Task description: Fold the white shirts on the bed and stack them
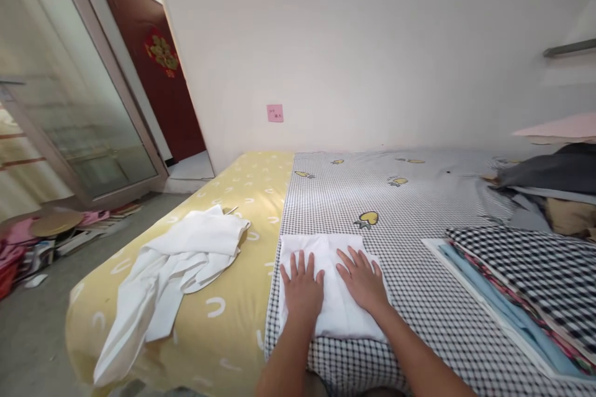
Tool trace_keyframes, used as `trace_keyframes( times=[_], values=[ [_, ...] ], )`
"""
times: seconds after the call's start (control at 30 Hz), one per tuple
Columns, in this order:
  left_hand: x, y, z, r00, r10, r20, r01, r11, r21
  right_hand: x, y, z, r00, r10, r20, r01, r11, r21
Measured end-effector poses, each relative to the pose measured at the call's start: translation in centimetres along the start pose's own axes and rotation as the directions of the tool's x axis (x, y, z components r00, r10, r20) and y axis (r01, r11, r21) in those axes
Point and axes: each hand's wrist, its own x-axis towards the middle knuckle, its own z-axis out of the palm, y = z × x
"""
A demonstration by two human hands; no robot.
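A white garment (328, 316), folded into a rough rectangle, lies on the checked bed cover (335, 192) in front of me. My left hand (302, 285) rests flat on its left half, fingers spread and pointing away from me. On the right half lies my right hand (363, 279), also flat with the fingers apart. Neither hand grips the cloth. To the left, a crumpled white garment (181, 254) is spread loosely over the yellow sheet (223, 329).
Folded clothes, a black-and-white checked one (531, 273) on top, are stacked at the right. Behind them sits another clothes pile (559, 173). A pink note (275, 113) sticks to the wall. Books and other items (60, 229) lie on the floor at left, near a glass door (84, 87).
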Motion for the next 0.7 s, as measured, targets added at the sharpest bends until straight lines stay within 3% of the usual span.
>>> trace_keyframes(
  times=[0.43,0.7],
  values=[
    [-2.4,-1.5,-1.6,0.999,-0.043,0.021,0.043,0.999,-0.019,0.2,0.5,1.3,0.997,-0.026,-0.077,0.027,1.000,0.013],
    [-3.8,-2.5,-2.9,0.995,-0.091,0.051,0.087,0.994,0.067,-0.1,0.0,0.6,0.996,-0.024,-0.085,0.028,0.998,0.055]
  ],
)
